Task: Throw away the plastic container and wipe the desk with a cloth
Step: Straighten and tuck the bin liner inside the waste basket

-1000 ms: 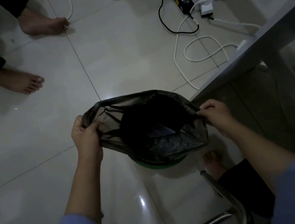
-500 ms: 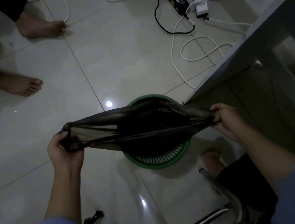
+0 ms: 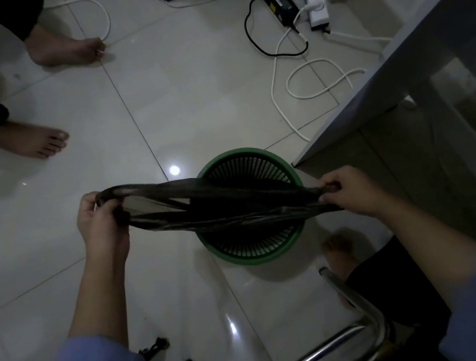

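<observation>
Nearest the camera, blue sleeves and the chrome chair frame (image 3: 349, 348) occupy the lower edge. The left hand (image 3: 99, 219) has its grip curled tight round one end of the black bin bag (image 3: 229, 210). The right hand (image 3: 349, 189) pinches the opposite end between thumb and fingers. The bag is stretched into a flat band between them, directly above the green slatted waste basket (image 3: 256, 248) standing on the tiled floor (image 3: 182, 88).

The plastic container is not visible; whether it lies inside the bag cannot be told.

The step in hand appears to be fitting or closing the bag at the basket. To do it well, keep both grips level and centre the band over the rim. Lower it evenly so that the plastic does not snag on the slats. Avoid overstretching; thin film tears readily.

The grey table (image 3: 400, 62) edge stands just beside the basket at the right. Farther off lie the power strip (image 3: 316, 1), cables and another person's bare feet (image 3: 42, 141).
</observation>
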Tool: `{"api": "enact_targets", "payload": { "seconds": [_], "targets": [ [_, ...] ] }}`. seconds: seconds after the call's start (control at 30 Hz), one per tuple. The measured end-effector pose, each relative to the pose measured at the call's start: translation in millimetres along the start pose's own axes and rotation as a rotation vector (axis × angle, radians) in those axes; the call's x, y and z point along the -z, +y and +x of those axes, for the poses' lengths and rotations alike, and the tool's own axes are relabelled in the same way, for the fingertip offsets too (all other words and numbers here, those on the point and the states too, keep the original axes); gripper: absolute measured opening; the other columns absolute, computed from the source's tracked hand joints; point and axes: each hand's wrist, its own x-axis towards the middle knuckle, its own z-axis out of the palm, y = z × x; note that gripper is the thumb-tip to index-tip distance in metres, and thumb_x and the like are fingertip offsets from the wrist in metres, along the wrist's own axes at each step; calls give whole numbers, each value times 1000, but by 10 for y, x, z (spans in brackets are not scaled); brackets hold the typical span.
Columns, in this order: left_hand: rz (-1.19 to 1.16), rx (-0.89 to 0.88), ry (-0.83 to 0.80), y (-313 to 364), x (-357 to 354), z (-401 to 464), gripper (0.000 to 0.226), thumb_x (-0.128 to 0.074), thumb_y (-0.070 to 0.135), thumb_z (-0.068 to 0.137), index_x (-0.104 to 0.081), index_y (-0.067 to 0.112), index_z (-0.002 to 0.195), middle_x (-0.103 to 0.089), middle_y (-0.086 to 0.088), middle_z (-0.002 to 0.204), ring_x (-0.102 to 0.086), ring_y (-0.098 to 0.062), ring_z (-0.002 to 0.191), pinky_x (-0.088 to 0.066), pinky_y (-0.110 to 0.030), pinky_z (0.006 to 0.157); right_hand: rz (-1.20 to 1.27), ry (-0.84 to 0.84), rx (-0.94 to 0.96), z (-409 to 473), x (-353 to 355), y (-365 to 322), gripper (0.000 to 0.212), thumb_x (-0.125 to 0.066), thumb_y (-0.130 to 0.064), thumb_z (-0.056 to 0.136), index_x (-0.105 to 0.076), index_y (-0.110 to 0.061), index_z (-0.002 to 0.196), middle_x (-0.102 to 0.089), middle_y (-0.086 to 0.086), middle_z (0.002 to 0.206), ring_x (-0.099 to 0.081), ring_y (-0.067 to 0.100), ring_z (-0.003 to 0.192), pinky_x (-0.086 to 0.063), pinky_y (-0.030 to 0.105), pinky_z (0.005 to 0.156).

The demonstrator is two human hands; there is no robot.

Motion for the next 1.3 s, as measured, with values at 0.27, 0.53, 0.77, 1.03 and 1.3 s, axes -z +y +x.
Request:
{"api": "enact_targets", "payload": {
  "seconds": [0.27,0.53,0.77,1.03,1.3],
  "targets": [
    [325,-140,93,89,35,-12,40,-40,-10,76,-57,25,71,-60,5,72,-53,-5,63,-39,-21,57,32,232,-77,-86,163,-34,25,-59,-1,80,-63,-13,102,-42,10,109,-49,19,92,-39,24,85],
    [944,-589,132,-68,-25,-335,26,-44,-4,77,-62,4,93,-53,-8,93,-46,-10,80,-33,-16,73,-73,123,-285,-88,-261,-142,23,-51,7,79,-65,4,97,-59,15,72,-57,24,57,-46,15,42],
    [1217,-575,-367,-695,-418,-771,20,-49,9,77,-62,1,90,-55,-15,91,-55,-32,78,-39,-29,63,-231,106,38,-37,-322,-245,16,-52,1,75,-67,4,82,-66,22,83,-62,31,76,-54,38,70],
    [1615,-515,-378,-581,62,-378,55,-87,19,52,-61,4,99,-52,-24,104,-47,-41,94,-44,-42,74,893,438,-414,60,-181,-54,29,-38,7,85,-52,-12,68,-59,22,87,-66,23,61,-57,21,51],
    [1473,-607,-226,-393,86,-260,27,-64,0,75,-66,3,101,-51,-20,92,-50,-40,85,-40,-37,60,452,586,-268,25,-163,-4,14,-54,-6,74,-61,-17,78,-58,6,83,-59,28,85,-51,37,77]
  ]
}}
